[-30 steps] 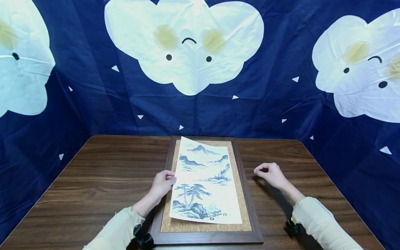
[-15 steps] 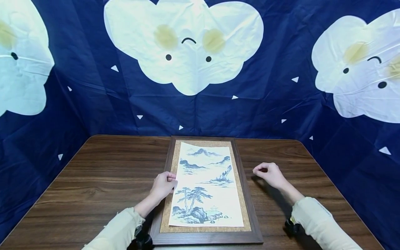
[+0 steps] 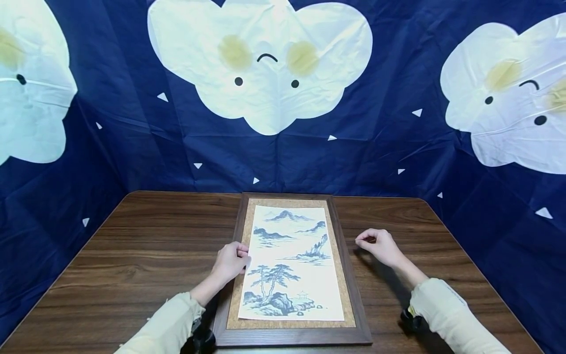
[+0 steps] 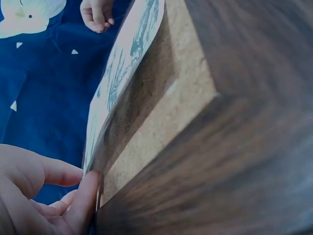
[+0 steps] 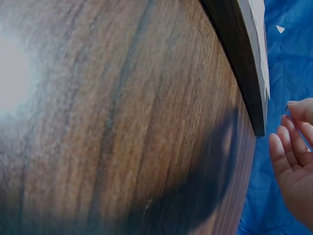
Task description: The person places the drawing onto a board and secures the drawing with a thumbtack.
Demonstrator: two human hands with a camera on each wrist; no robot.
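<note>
A paper print with a blue ink landscape of mountains, pines and rocks lies over a cork board in a dark wooden frame. My left hand pinches the print's left edge between thumb and fingers. In the left wrist view that print bows, with its near edge raised off the cork. Right of the frame, my right hand hovers over the table, thumb and index tips together. A small shiny thing shows at those fingertips in the right wrist view; I cannot tell its kind.
The frame lies lengthwise on a wood-grain table, its top end near the far edge. Behind hangs a dark blue cloth with white clouds and small triangles. A dark wrist device sits at the right sleeve.
The print has come down flatter onto the cork, its lifted top left corner dropping and its sheet lining up with the frame. My right hand has drifted slightly left.
</note>
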